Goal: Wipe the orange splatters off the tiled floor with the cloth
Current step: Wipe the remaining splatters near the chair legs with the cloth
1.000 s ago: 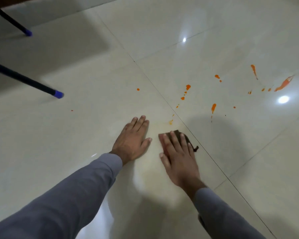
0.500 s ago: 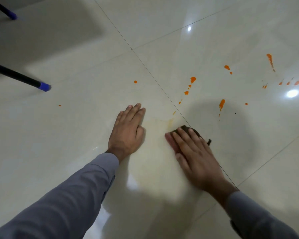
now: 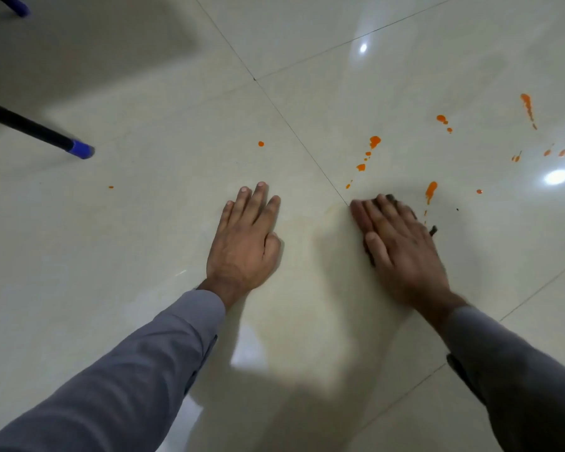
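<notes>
Head view: the right hand (image 3: 402, 246) lay flat, fingers straight, pressing a dark cloth (image 3: 433, 230) onto the floor (image 3: 144, 223); nothing was gripped, the palm merely bore down. The cloth was almost wholly hidden under that hand, only dark edges showing past the fingertips and at the thumb side, so its fold and size could not be told. The left hand (image 3: 247, 243) rested released, palm down on bare tile just beside, holding nothing and seemingly acting as a prop. Orange splatters (image 3: 374, 141) lay ahead of the cloth, the nearest streak (image 3: 430, 190) just beyond the fingers, others well apart to the right, and small dots (image 3: 260, 143) to the left. Judgement: the cloth appeared soft, light and limp, likely to bunch if pinched, so flat palm pressure over its middle suits it best. The glossy tile looked slippery, and wet residue may smear. A pole (image 3: 36, 132) with a blue tip stood at far left.
</notes>
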